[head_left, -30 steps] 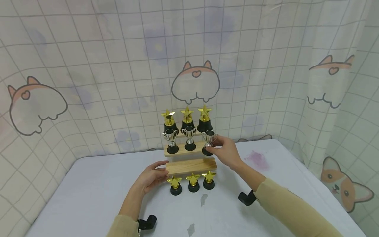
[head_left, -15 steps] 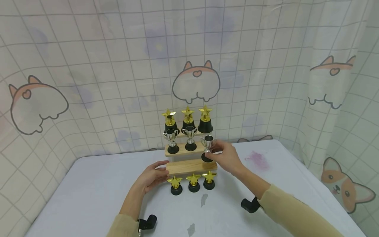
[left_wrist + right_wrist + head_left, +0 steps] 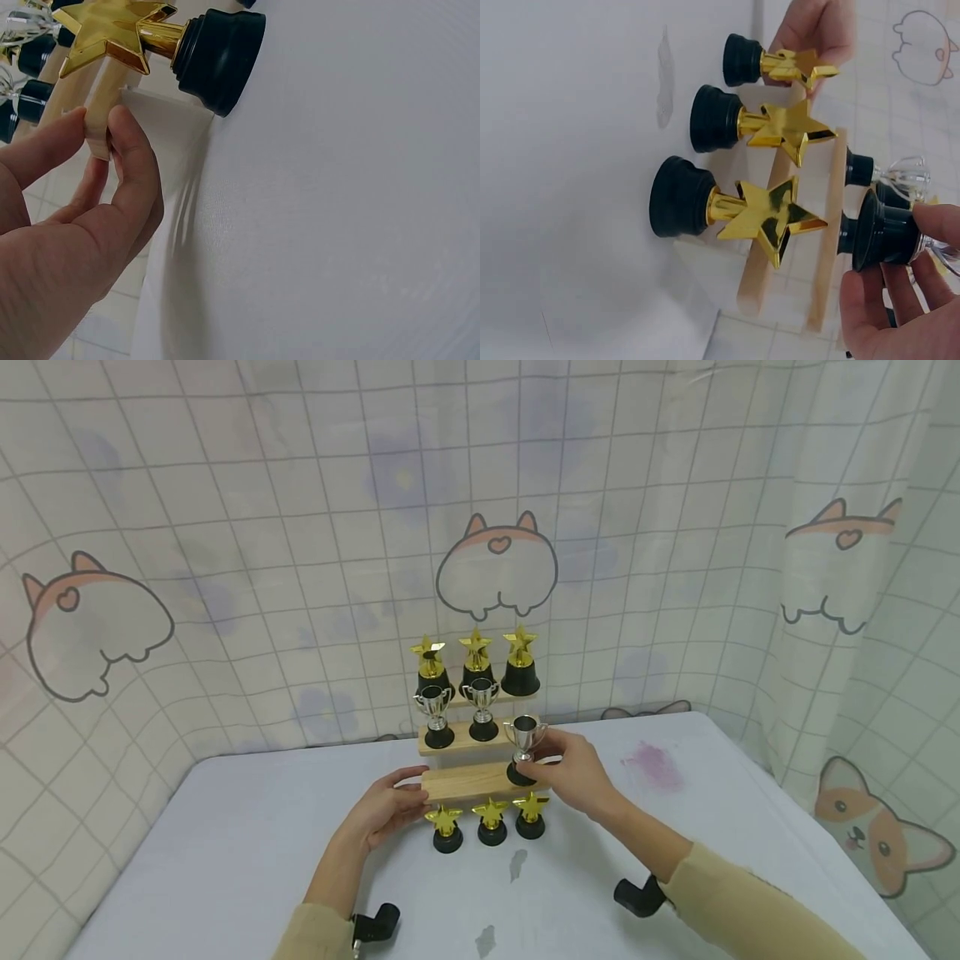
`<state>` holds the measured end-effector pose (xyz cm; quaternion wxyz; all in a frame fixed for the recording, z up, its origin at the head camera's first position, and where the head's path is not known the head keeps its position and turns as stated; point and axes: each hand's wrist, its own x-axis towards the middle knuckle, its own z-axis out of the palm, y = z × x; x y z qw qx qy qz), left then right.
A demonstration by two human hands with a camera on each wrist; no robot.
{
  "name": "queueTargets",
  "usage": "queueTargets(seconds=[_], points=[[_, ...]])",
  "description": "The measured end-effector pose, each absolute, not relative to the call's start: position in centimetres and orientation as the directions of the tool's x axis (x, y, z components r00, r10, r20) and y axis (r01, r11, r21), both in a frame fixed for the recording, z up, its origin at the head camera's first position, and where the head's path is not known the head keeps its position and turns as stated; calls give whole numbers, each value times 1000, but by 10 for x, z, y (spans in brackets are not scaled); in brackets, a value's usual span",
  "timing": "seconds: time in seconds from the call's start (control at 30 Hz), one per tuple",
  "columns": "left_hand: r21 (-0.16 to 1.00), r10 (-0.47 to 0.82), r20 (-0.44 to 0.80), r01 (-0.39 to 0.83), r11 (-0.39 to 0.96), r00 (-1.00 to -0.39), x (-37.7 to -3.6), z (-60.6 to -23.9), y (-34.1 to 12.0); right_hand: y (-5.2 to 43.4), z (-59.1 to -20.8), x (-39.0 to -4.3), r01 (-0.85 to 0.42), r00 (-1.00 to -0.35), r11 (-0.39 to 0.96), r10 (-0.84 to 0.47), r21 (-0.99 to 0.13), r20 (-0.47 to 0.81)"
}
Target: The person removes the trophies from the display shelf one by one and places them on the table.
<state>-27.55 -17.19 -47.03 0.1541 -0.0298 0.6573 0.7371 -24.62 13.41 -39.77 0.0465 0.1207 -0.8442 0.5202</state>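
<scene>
A: Starting at the left, what is the left hand (image 3: 390, 810) doing?

B: Its thumb and fingers clasp the left end of the lowest wooden step (image 3: 480, 780). The wrist view cuts off most of that step.

A: And in the middle?

B: Three small gold star trophies (image 3: 491, 822) stand on the white table (image 3: 225, 860) in front of the step. Two silver cups (image 3: 457, 713) stand on the middle step, and three taller star trophies (image 3: 476, 663) on the top one, whose board is mostly hidden.

A: The right side?

B: The right hand (image 3: 573, 771) pinches a silver cup trophy (image 3: 524, 747) by its stem, at the right end of the lowest step. I cannot tell whether its black base touches the wood.
</scene>
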Motion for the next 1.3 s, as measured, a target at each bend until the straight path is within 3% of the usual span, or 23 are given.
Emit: queueTargets(seconds=[1.3], points=[[963, 124, -255, -264, -60, -959, -274, -471, -168, 113, -415, -207, -302, -927, 323, -319, -897, 197]])
